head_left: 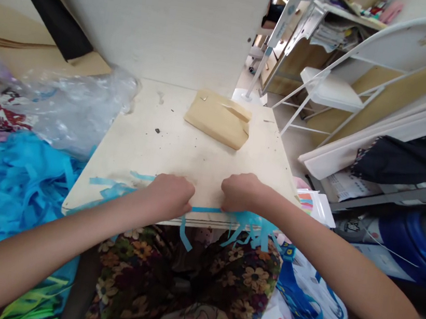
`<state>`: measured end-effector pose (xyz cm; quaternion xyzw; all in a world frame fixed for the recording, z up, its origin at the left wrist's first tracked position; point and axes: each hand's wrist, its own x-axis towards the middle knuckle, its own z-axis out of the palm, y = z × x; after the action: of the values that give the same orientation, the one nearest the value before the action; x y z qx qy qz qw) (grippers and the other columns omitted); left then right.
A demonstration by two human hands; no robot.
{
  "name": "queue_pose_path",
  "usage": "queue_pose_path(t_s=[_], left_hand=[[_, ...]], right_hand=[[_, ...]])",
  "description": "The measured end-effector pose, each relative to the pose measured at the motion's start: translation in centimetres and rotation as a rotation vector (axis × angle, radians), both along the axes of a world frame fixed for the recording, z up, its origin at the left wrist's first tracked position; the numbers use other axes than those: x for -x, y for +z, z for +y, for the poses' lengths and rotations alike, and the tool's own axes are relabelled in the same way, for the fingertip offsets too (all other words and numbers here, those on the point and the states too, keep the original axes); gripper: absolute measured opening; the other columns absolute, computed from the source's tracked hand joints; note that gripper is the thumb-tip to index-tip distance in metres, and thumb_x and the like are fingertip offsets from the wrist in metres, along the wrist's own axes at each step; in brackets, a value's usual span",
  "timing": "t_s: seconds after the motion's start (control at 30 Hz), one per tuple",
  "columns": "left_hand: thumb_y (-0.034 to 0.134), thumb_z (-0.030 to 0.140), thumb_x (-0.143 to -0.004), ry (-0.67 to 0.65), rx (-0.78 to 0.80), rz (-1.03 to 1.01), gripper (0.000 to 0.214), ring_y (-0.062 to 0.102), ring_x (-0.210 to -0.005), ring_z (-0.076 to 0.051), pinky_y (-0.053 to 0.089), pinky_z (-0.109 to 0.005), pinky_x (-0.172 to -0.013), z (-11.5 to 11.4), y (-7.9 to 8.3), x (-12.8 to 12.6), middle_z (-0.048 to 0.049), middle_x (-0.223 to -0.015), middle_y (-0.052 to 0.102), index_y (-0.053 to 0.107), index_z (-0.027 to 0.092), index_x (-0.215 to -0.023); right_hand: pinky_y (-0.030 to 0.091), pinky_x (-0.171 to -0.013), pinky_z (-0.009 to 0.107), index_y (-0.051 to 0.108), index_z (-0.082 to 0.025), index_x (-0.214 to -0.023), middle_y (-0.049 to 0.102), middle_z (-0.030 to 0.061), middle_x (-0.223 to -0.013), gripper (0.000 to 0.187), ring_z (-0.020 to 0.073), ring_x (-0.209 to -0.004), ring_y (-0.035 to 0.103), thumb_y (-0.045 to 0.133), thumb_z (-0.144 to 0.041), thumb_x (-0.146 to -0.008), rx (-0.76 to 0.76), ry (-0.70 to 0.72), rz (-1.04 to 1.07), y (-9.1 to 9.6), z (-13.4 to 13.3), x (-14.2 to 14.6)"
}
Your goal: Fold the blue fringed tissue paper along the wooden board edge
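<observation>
Both of my hands are closed over a light-blue fringed strip (206, 210) at the near edge of the white tabletop (141, 134). My left hand (172, 194) grips it on one side, with thin tassels trailing under the forearm and one hanging over the edge. A short way to the right, my right hand (242, 192) is a fist on the same strip. A bunch of blue fringe (254, 229) spills below that wrist. Between the fists the strip runs straight. My fingertips are hidden by the backs of the hands.
A folded tan paper piece (218, 118) lies farther back on the tabletop. Left of it are clear plastic bags (86, 111) and a heap of blue strips (14, 180). A white folding chair (336, 89) and a blue drum-like container (402, 242) stand to the right.
</observation>
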<state>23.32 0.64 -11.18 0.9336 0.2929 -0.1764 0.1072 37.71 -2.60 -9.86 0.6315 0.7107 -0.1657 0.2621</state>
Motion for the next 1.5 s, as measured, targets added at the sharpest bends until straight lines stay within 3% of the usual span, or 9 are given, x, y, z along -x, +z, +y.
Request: queue_pose_path(t_s=[0.1, 0.33, 0.47, 0.67, 0.8, 0.9, 1.03, 1.33, 1.5], left_hand=[[0.037, 0.027, -0.074, -0.004, -0.04, -0.016, 0.024, 0.057, -0.066, -0.022, 0.036, -0.028, -0.052, -0.2, -0.1, 0.8, -0.0088, -0.072, 0.061, 0.056, 0.014, -0.073], [0.038, 0.024, -0.076, -0.1, -0.075, -0.127, 0.018, 0.056, -0.064, -0.018, 0.033, -0.027, -0.054, 0.0, -1.0, 1.3, -0.0032, -0.069, 0.062, 0.055, 0.018, -0.074], [0.038, 0.02, -0.077, -0.156, -0.142, -0.167, 0.018, 0.055, -0.065, -0.018, 0.033, -0.03, -0.058, -0.4, -0.9, 1.1, -0.0008, -0.068, 0.061, 0.055, 0.023, -0.079], [0.044, 0.008, -0.071, -0.239, -0.497, -0.29, 0.016, 0.053, -0.072, -0.019, 0.034, -0.033, -0.066, -3.7, -2.5, 1.1, -0.0045, -0.067, 0.058, 0.058, 0.016, -0.068], [0.043, 0.006, -0.07, -0.164, -0.732, -0.404, 0.018, 0.051, -0.069, -0.018, 0.035, -0.035, -0.072, -6.4, -4.6, 1.3, -0.0065, -0.067, 0.058, 0.06, 0.01, -0.074], [0.042, 0.005, -0.068, -0.083, -0.827, -0.415, 0.026, 0.051, -0.072, -0.019, 0.035, -0.035, -0.073, -7.7, -5.6, 1.4, -0.0085, -0.075, 0.06, 0.059, 0.007, -0.088], [0.041, 0.005, -0.069, -0.019, -0.847, -0.41, 0.032, 0.052, -0.073, -0.018, 0.037, -0.034, -0.07, -8.4, -6.2, 1.4, -0.0075, -0.078, 0.061, 0.057, 0.009, -0.096], [0.035, 0.005, -0.073, 0.036, -0.639, -0.436, 0.036, 0.052, -0.077, -0.022, 0.037, -0.039, -0.067, -7.9, -5.3, 2.3, -0.0125, -0.089, 0.06, 0.055, 0.014, -0.101], [0.037, 0.006, -0.073, 0.057, -0.626, -0.398, 0.037, 0.051, -0.08, -0.023, 0.036, -0.039, -0.069, -7.8, -4.8, 2.6, -0.0105, -0.093, 0.059, 0.053, 0.018, -0.104]], right_hand=[[0.039, -0.057, 0.028, 0.063, -0.015, -0.082, 0.062, 0.0099, -0.078, 0.032, 0.0213, -0.074, 0.056, 0.054, -0.039, -0.063, 0.013, -0.006, -0.023, 0.0, -0.7, -1.1], [0.034, -0.056, 0.023, 0.062, -0.017, -0.078, 0.061, 0.0053, -0.081, 0.021, 0.0147, -0.07, 0.054, 0.049, -0.031, -0.069, -0.018, 0.066, 0.147, -0.9, -1.6, -2.9], [0.033, -0.056, 0.024, 0.06, -0.018, -0.076, 0.06, 0.0038, -0.079, 0.018, 0.0149, -0.068, 0.053, 0.049, -0.03, -0.069, -0.062, 0.089, 0.131, -0.9, -1.9, -2.6], [0.033, -0.07, 0.033, 0.059, -0.014, -0.076, 0.059, 0.0076, -0.074, 0.017, 0.0204, -0.075, 0.052, 0.043, -0.011, -0.071, -0.492, 0.293, -0.028, -2.3, -5.2, 0.4], [0.029, -0.08, 0.037, 0.061, -0.011, -0.07, 0.059, 0.009, -0.069, 0.02, 0.0211, -0.075, 0.051, 0.041, -0.01, -0.073, -0.782, 0.226, -0.195, -4.8, -7.7, 2.9], [0.026, -0.081, 0.038, 0.06, -0.008, -0.087, 0.06, 0.0117, -0.073, 0.024, 0.0216, -0.076, 0.051, 0.042, -0.01, -0.072, -0.935, 0.135, -0.299, -6.7, -9.1, 4.4], [0.024, -0.08, 0.041, 0.044, -0.013, -0.115, 0.06, 0.0149, -0.085, 0.041, 0.0233, -0.082, 0.05, 0.042, -0.013, -0.074, -0.969, 0.043, -0.284, -8.0, -9.9, 5.7], [0.029, -0.076, 0.038, 0.048, -0.017, -0.112, 0.055, 0.0108, -0.102, 0.036, 0.0223, -0.088, 0.046, 0.039, -0.016, -0.077, -0.963, -0.115, -0.156, -7.8, -10.8, 2.4], [0.024, -0.083, 0.04, 0.047, -0.014, -0.113, 0.051, 0.0085, -0.111, 0.037, 0.0231, -0.098, 0.04, 0.036, -0.016, -0.078, -1.043, -0.031, -0.15, -8.6, -11.4, 1.1]])
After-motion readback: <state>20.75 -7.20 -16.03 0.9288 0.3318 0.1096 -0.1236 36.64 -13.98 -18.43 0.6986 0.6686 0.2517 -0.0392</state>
